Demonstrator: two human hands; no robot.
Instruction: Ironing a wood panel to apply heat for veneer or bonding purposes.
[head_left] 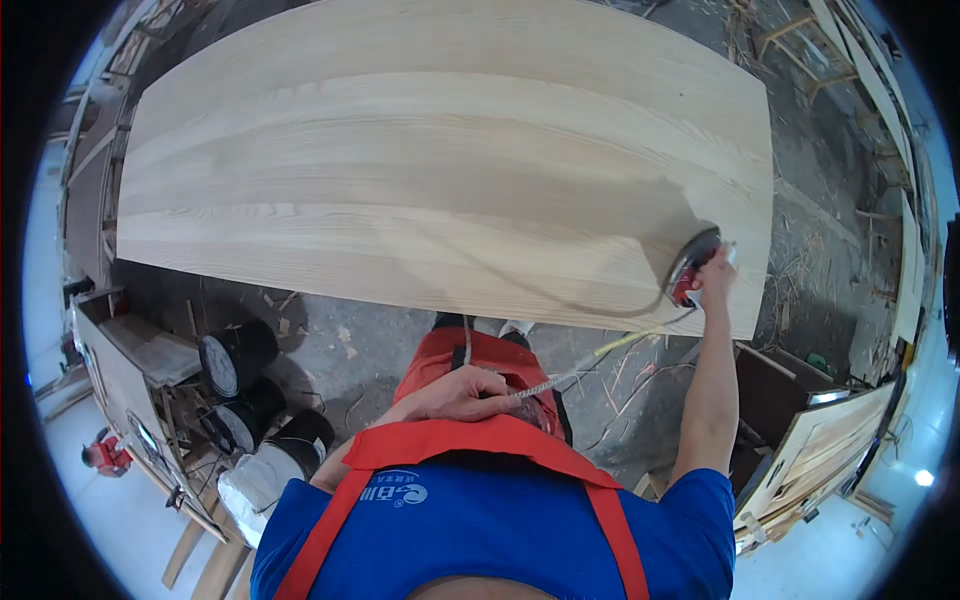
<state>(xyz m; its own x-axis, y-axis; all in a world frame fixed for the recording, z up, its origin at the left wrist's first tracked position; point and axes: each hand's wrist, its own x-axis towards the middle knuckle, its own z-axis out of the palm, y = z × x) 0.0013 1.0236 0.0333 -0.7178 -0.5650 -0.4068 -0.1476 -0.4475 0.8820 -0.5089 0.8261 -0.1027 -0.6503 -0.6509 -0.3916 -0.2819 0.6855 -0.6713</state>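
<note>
White printing, a rounded emblem with small characters, sits on the chest of the blue T-shirt, upside down from here. Over the shirt goes a red apron. Pale round labels show on the black buckets at the left, their print too small to make out.

The disc sander has a red body and a dark round head (whether its face touches the wood, I cannot tell). It is at the right end of the pale, straight-grained wooden panel, near the front edge. The right hand has its fingers wrapped around the sander's body. The left hand, at the waist, has its fingers curled around a pale hose, partly yellow, which leads toward the sander.
</note>
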